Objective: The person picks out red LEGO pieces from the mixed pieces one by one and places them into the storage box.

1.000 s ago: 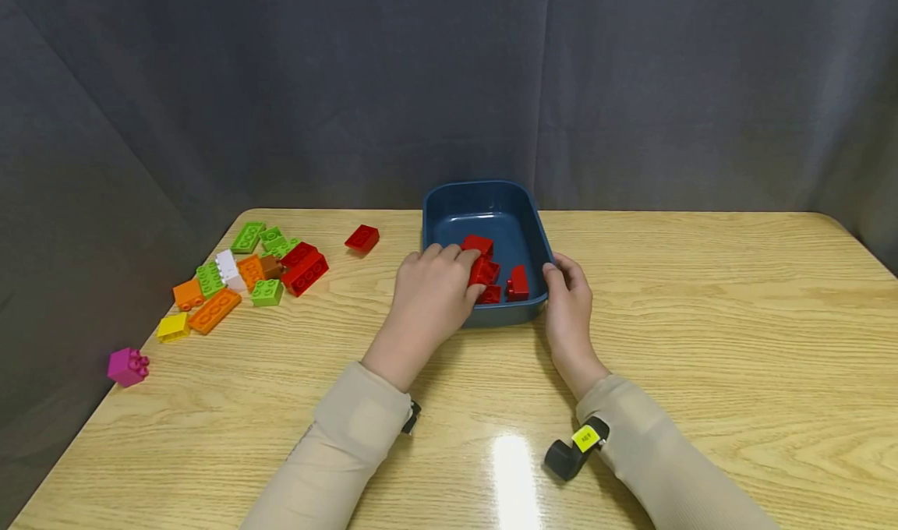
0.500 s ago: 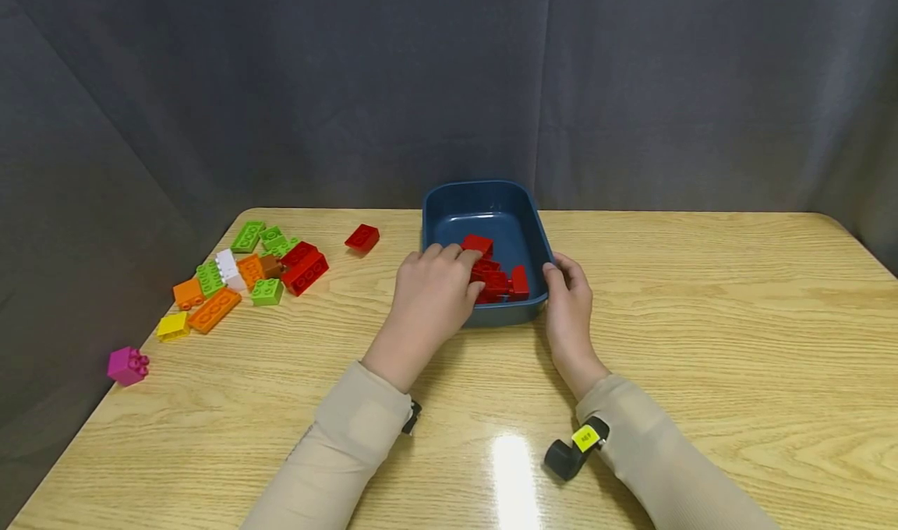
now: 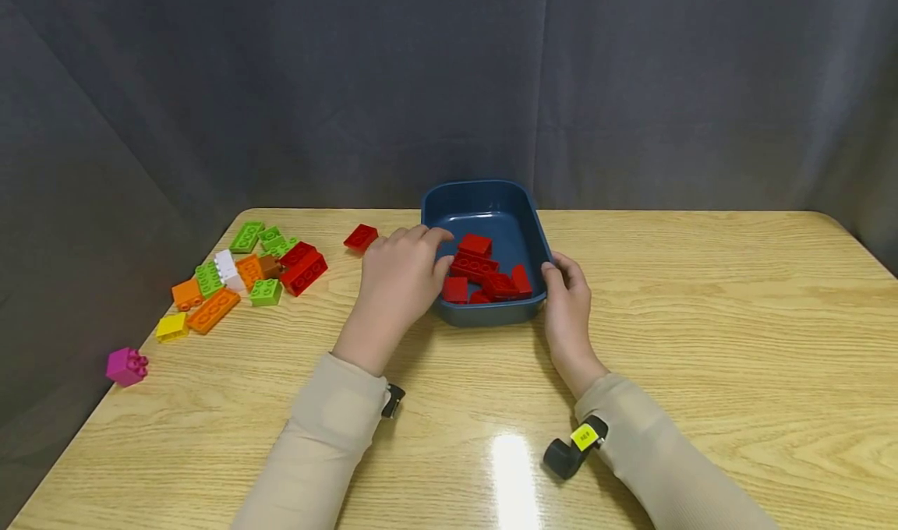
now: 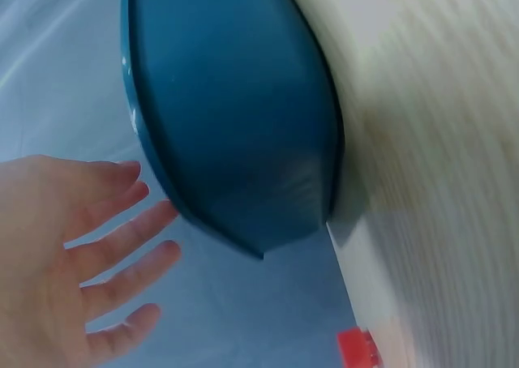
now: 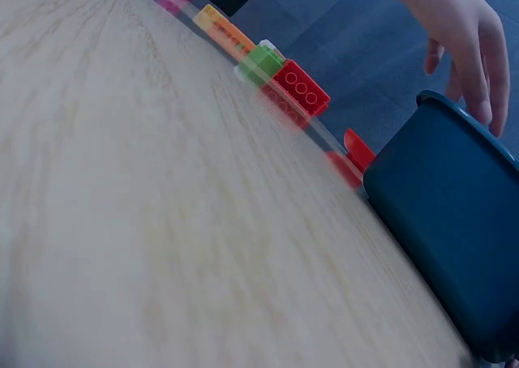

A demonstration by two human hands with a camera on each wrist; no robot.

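A dark blue bin (image 3: 491, 316) stands on the table in the head view, with several red toy bricks (image 3: 475, 266) lying inside it. My left hand (image 3: 403, 277) hovers over the bin's left rim, fingers loosely bent and nothing between them; the left wrist view shows this hand (image 4: 73, 263) with fingers spread beside the bin (image 4: 235, 100). My right hand (image 3: 570, 316) holds the bin's right side at the near corner, thumb at the rim, its other fingers partly hidden. A single red brick (image 3: 361, 238) lies on the table just left of my left hand.
At the table's left lies a loose group of bricks: red (image 3: 305, 269), green (image 3: 266, 292), orange (image 3: 213, 311), white (image 3: 228, 270) and yellow (image 3: 172, 328). A magenta brick (image 3: 128, 367) sits by the left edge. Dark grey curtain (image 3: 449, 86) hangs behind the table.
My left hand has let go of red bricks in the bin and moved left to its rim, leaving more red bricks visible inside. My right hand has stayed at the bin's side.
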